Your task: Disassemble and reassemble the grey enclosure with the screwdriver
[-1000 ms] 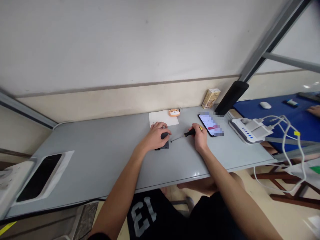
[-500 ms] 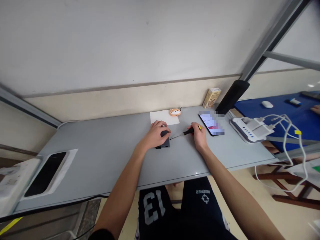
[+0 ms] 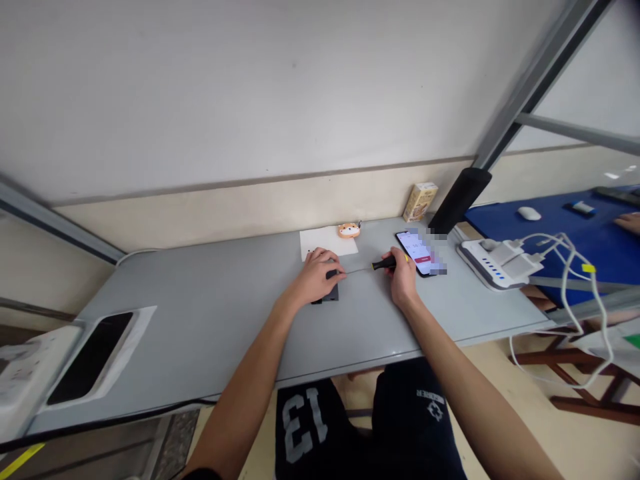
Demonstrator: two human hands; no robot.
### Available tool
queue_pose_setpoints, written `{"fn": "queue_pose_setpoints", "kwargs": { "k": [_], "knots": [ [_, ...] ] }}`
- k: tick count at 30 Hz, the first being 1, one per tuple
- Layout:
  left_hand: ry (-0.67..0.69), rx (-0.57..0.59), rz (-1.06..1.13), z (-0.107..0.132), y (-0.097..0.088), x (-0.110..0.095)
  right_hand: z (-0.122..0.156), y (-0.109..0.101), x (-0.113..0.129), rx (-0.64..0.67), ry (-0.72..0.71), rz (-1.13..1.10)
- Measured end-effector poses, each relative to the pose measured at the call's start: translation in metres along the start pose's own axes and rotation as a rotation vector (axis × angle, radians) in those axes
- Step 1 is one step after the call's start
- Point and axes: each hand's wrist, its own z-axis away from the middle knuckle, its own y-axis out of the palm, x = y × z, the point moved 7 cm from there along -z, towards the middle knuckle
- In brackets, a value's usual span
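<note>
On the grey desk [image 3: 210,300] before a pale wall [image 3: 290,113], I see the left hand [image 3: 316,277] curled over a dark block [image 3: 332,291], its fingertips' pinch unclear to me; rightward, a screwdriver [image 3: 382,264] sits clasped in the right hand [image 3: 402,279], fingers closed, beside a lit phone [image 3: 416,247].

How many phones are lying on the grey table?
2: a lit phone beside the right hand and a dark phone at the left of the table. Arms may hide more.
</note>
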Motion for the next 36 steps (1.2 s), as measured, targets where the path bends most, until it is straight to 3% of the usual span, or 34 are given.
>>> {"fn": "queue_pose_setpoints", "kwargs": {
  "k": [4,8,12,16,20,24,25,28,33,36],
  "knots": [
    [-0.036,-0.071,0.027,0.000,-0.007,0.017,-0.004,-0.004,-0.003,-0.036,0.035,-0.055],
    [-0.254,-0.273,-0.050,-0.003,-0.028,0.066,-0.007,-0.008,-0.008,-0.062,0.047,-0.105],
    [-0.435,-0.226,-0.135,-0.013,-0.033,0.110,-0.009,-0.008,-0.012,-0.058,0.060,-0.119],
    [-0.449,-0.207,-0.168,-0.019,-0.033,0.124,-0.009,-0.007,-0.010,-0.058,0.042,-0.118],
    [-0.403,-0.174,-0.156,-0.016,-0.033,0.119,-0.006,-0.005,-0.006,-0.047,0.070,-0.127],
    [-0.359,-0.226,-0.115,0.003,-0.047,0.097,-0.003,-0.004,-0.002,-0.058,0.087,-0.152],
    [-0.338,-0.197,-0.061,0.009,-0.047,0.090,-0.003,-0.004,-0.001,-0.055,0.084,-0.163],
    [-0.254,0.045,0.133,0.027,-0.033,0.064,-0.002,-0.001,0.004,-0.011,0.042,-0.187],
    [-0.249,0.062,0.203,0.039,-0.021,0.043,0.014,0.003,0.021,0.116,-0.141,-0.110],
    [-0.294,0.003,0.121,0.035,-0.010,0.037,0.031,0.007,0.043,0.142,-0.374,0.165]
  ]
}}
